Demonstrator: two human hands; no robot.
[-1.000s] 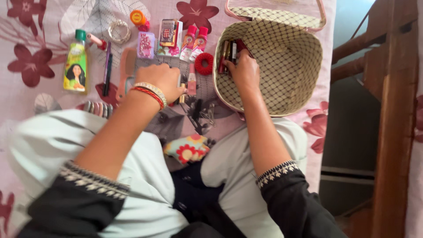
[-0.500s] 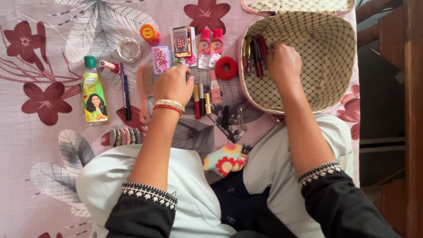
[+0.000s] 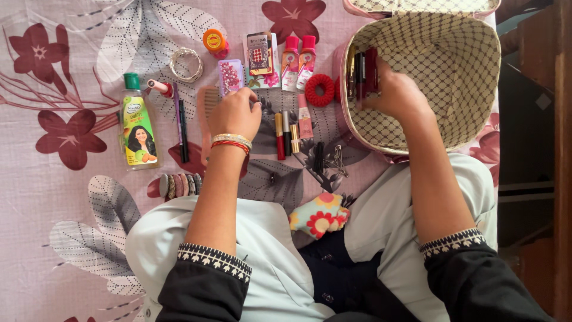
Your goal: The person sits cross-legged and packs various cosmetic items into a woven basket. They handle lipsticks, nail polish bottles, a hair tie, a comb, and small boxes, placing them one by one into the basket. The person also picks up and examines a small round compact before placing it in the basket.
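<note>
My right hand [image 3: 394, 94] is inside the open checkered vanity case [image 3: 459, 89], fingers closed on dark red and black lipstick tubes [image 3: 364, 73] standing against its left wall. My left hand [image 3: 236, 113], with bangles at the wrist, rests curled on the bedsheet over a row of small cosmetic tubes; what its fingers hold is hidden. Just right of it lie a red lipstick [image 3: 279, 128], a dark tube [image 3: 286, 125] and a pink tube [image 3: 304, 116]. A red hair scrunchie [image 3: 320, 90] lies beside the case.
On the floral sheet [image 3: 59, 71] lie a green-capped oil bottle [image 3: 137, 125], eyeliner pencils [image 3: 180, 122], a pink comb [image 3: 205, 113], silver bangles [image 3: 186, 64], an orange-lidded jar [image 3: 214, 42], two red-capped bottles [image 3: 299, 55], hair clips [image 3: 179, 185] and a flowered pouch [image 3: 319, 216]. Wooden furniture stands right.
The view has shifted, so everything sits further right and lower. My right hand stays in the case at the lipsticks; my left hand stays over the tubes, barely moved.
</note>
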